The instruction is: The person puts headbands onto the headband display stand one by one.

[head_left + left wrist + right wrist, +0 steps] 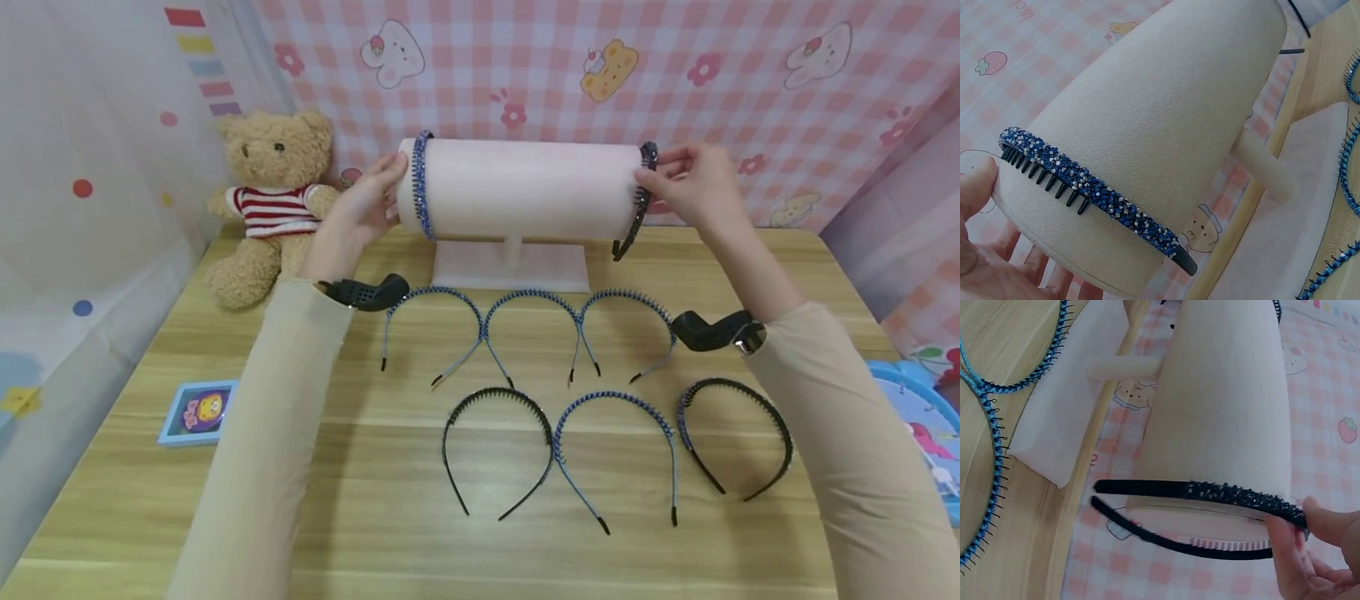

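Headband (1235, 494) (blk), pinched in R hand (701, 187), looks part on stand (525, 187) L hand (366, 200) grips; blue band (420, 187) on, 6 bands (613, 395) left.

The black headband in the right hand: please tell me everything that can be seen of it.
The black headband is a slim, open curve, crusted with glittering bits along its top and plain toward its two free ends. Teeth line its inner side; the band may be plastic. It is tilted at the right end of the pale roll, its ends hanging lower. The right hand pinches it; whether it touches the roll is unclear.
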The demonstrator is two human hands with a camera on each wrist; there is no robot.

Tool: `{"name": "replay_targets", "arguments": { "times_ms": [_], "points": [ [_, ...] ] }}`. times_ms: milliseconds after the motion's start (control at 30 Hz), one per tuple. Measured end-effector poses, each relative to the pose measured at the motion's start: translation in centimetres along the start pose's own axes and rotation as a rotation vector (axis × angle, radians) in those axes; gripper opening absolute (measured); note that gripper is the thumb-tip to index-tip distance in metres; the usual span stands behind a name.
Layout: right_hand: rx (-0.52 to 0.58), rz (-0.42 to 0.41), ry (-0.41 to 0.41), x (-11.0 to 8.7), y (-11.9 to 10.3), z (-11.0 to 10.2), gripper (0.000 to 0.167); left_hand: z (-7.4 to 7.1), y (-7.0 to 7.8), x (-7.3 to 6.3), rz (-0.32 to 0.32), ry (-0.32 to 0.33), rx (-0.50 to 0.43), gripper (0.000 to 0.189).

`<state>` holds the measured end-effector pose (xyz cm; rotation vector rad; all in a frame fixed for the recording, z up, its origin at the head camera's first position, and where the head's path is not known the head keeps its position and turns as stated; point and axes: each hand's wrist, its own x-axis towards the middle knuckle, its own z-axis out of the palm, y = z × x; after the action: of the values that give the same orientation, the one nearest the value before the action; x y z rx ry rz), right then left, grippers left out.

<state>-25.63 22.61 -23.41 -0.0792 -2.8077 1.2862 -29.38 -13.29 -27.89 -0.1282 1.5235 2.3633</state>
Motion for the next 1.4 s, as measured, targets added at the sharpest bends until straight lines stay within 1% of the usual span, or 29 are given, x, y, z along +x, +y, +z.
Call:
{"name": "replay_targets", "arguments": {
  "times_ms": [100,167,200,267,300,367,433,500,600,667,833,900,1000,1067,1133,1200,1300,1400],
  "points": [
    [0.069,-0.015,0.002,0.2,0.3,0.5,0.053,0.0,0.0,0.0,-0.003,0.005,0.011,0.052],
    [0.078,-0.044,0.001,0.2,0.6,0.7,0.050,-0.1,0.0,0.0,-0.007,0.008,0.023,0.052],
    [0.064,-0.060,0.003,0.2,0.7,0.8,0.049,-0.1,0.0,0.0,-0.011,0.012,0.030,0.053],
    [-0.001,-0.104,0.024,0.2,0.9,1.0,0.049,-0.1,0.0,0.0,-0.016,0.023,0.040,0.054],
    [-0.037,-0.116,0.033,0.2,1.0,1.0,0.052,-0.2,0.0,0.0,-0.018,0.031,0.043,0.054],
    [-0.108,-0.148,0.034,0.4,1.0,0.9,0.064,-0.2,0.0,0.0,-0.022,0.041,0.049,0.055],
    [-0.168,-0.203,0.006,0.7,1.1,0.6,0.074,-0.1,0.0,0.0,-0.022,0.048,0.057,0.055],
    [-0.197,-0.257,-0.056,1.0,1.4,0.3,0.080,-0.1,0.0,0.1,-0.022,0.052,0.061,0.056],
    [-0.207,-0.341,-0.134,1.4,2.0,-0.2,0.077,0.0,0.0,0.2,-0.022,0.057,0.069,0.057],
    [-0.200,-0.362,-0.165,1.6,2.5,-0.4,0.076,0.0,0.0,0.2,-0.023,0.062,0.068,0.057],
    [-0.141,-0.401,-0.207,1.6,3.7,-0.5,0.074,0.2,0.0,0.2,-0.035,0.060,0.075,0.059],
    [-0.133,-0.452,-0.215,1.7,4.0,-0.4,0.074,0.1,0.0,0.2,-0.040,0.062,0.085,0.060],
    [-0.151,-0.541,-0.221,2.0,4.2,-0.3,0.073,0.1,-0.1,0.1,-0.043,0.066,0.095,0.060],
    [-0.185,-0.583,-0.222,2.1,4.0,-0.2,0.074,0.0,0.0,0.1,-0.042,0.057,0.101,0.060],
    [-0.225,-0.598,-0.220,2.3,3.5,-0.1,0.076,-0.2,-0.1,0.2,-0.029,0.040,0.086,0.058],
    [-0.287,-0.595,-0.211,2.4,2.7,0.2,0.078,-0.3,-0.1,0.2,-0.012,0.016,0.064,0.053],
    [-0.407,-0.591,-0.179,2.5,1.5,1.0,0.084,-0.4,-0.1,0.4,0.012,-0.019,0.032,0.046],
    [-0.493,-0.571,-0.165,2.4,0.5,2.0,0.087,-0.4,-0.1,0.5,0.007,-0.016,0.037,0.048]
  ]
}}
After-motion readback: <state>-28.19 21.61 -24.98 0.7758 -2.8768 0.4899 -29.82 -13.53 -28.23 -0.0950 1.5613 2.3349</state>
